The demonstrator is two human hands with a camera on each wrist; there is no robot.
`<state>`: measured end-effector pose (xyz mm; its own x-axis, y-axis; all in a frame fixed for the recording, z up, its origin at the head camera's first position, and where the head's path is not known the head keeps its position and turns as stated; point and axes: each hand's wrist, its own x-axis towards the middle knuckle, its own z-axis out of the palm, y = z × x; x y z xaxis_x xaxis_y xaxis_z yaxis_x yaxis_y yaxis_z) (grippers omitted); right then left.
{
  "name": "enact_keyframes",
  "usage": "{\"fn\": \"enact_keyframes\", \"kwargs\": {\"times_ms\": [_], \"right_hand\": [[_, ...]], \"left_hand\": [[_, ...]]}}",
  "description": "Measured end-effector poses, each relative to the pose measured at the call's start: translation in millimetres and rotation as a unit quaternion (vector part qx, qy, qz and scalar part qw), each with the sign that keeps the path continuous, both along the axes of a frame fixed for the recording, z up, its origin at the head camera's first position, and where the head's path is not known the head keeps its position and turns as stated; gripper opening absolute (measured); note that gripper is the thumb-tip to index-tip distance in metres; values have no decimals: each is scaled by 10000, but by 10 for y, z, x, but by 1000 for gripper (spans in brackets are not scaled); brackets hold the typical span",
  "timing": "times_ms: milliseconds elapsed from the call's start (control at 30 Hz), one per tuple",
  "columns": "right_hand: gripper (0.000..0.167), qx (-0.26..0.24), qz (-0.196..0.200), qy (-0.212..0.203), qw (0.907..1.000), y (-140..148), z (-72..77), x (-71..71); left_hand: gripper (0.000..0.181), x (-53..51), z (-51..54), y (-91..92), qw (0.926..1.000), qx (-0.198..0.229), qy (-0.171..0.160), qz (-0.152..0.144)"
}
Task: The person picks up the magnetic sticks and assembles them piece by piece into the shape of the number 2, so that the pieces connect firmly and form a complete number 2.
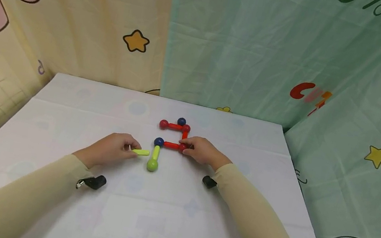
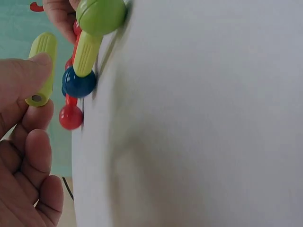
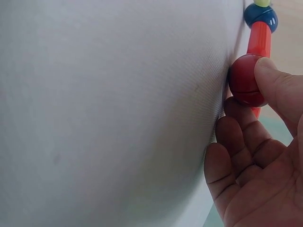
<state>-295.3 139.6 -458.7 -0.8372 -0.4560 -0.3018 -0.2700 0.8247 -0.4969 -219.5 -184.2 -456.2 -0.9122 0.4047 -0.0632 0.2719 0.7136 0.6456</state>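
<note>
Between thumb and forefinger, my left hand (image 1: 114, 149) pinches a yellow-green magnetic rod (image 2: 44, 66), held just left of a chain of balls and rods. In the right wrist view, my right hand (image 3: 267, 156) grips a red ball (image 3: 246, 80) at the chain's near right corner. From that ball a red rod (image 1: 171, 145) leads left to a blue ball (image 1: 158, 142). A second yellow-green rod (image 1: 156, 153) joins the blue ball to a green ball (image 1: 152, 165). Farther back are another red corner ball (image 1: 186, 128), a red rod (image 1: 175, 126), a red end ball (image 1: 163, 124) and a blue ball (image 1: 182, 121).
The chain lies on a white-covered table (image 1: 156, 223). Printed curtains (image 1: 233, 50) hang behind the table and along its sides. A black wrist camera (image 1: 97, 182) sits below the left hand, and another black wrist camera (image 1: 209, 182) below the right.
</note>
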Motion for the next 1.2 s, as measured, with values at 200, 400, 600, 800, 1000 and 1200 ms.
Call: {"fn": "enact_keyframes", "kwargs": {"times_ms": [200, 400, 600, 800, 1000, 1200], "right_hand": [[44, 28, -2, 52, 10000, 4, -6, 0], [44, 80, -5, 46, 10000, 6, -6, -10], [43, 67, 39, 89, 9999, 11, -9, -10], [44, 80, 76, 127, 9999, 18, -21, -13], [44, 74, 90, 109, 9999, 18, -22, -20], [44, 35, 56, 63, 10000, 22, -32, -28]], "left_hand": [[16, 4, 12, 289, 9999, 47, -30, -145], [17, -11, 7, 530, 9995, -26, 27, -311], [20, 14, -34, 670, 9988, -124, 88, -461], [19, 43, -96, 752, 9973, -191, 354, -614], [20, 71, -119, 789, 9972, -223, 420, -580], [19, 67, -155, 802, 9951, -337, 622, -685]]}}
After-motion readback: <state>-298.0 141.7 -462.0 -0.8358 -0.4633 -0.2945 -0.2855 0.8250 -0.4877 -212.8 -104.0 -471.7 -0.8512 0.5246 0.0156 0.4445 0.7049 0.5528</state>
